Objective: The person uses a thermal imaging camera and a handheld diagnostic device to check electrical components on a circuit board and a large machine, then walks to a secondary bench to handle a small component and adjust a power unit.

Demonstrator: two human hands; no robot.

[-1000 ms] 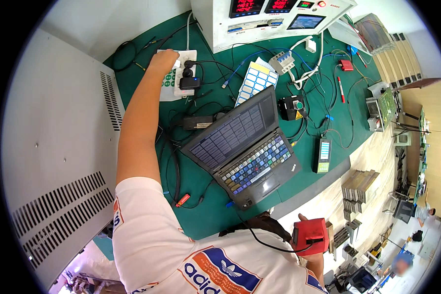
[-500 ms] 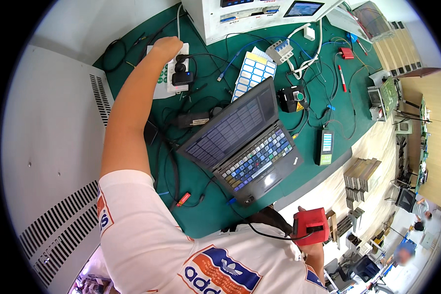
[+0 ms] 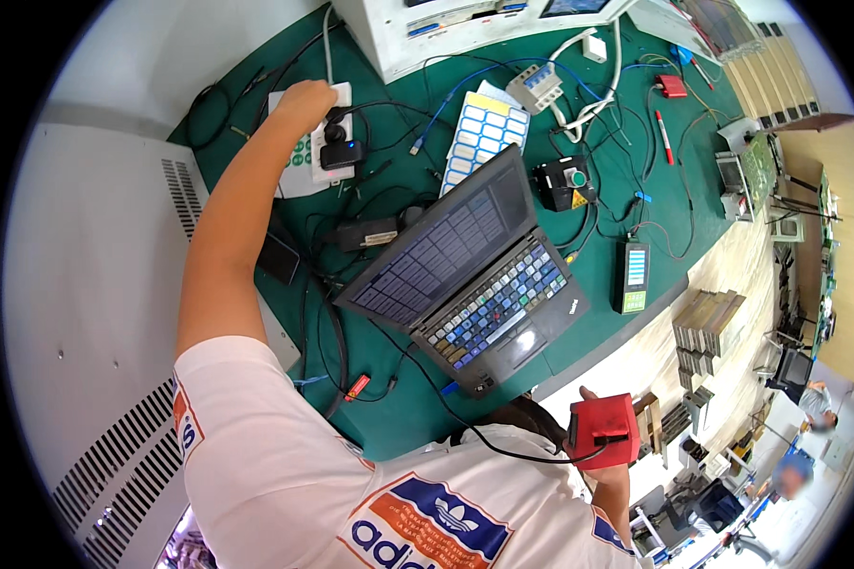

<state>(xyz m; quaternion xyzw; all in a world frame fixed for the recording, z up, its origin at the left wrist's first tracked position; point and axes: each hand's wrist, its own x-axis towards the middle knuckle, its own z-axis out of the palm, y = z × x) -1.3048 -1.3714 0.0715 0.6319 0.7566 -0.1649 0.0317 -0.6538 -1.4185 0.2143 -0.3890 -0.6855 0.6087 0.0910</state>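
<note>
My left hand [image 3: 306, 103] reaches across the bench to the far end of a white power strip [image 3: 343, 149]. Its fingers curl closed against the strip; whatever they grip is hidden beneath them. Black plugs and a black power adapter [image 3: 340, 154] sit in the strip, next to a white sheet with green round marks [image 3: 300, 174]. Held low by my side, my right hand [image 3: 611, 477] is wrapped round a red box-shaped device [image 3: 599, 429] with a black cable. That cable runs over my shirt to the side of an open laptop [image 3: 489, 313].
A white cabinet [image 3: 375, 43] stands at the back. On the green bench [image 3: 389, 417] lie label sheets [image 3: 489, 133], a circuit breaker [image 3: 537, 88], a black box with a green button [image 3: 566, 182], a handheld meter [image 3: 633, 277], a red marker [image 3: 663, 137] and tangled cables. Another person [image 3: 816, 406] is far right.
The whole view has shifted slightly, carrying the bench things a little left. My left hand stays at the power strip's far end, and my right hand still holds the red device.
</note>
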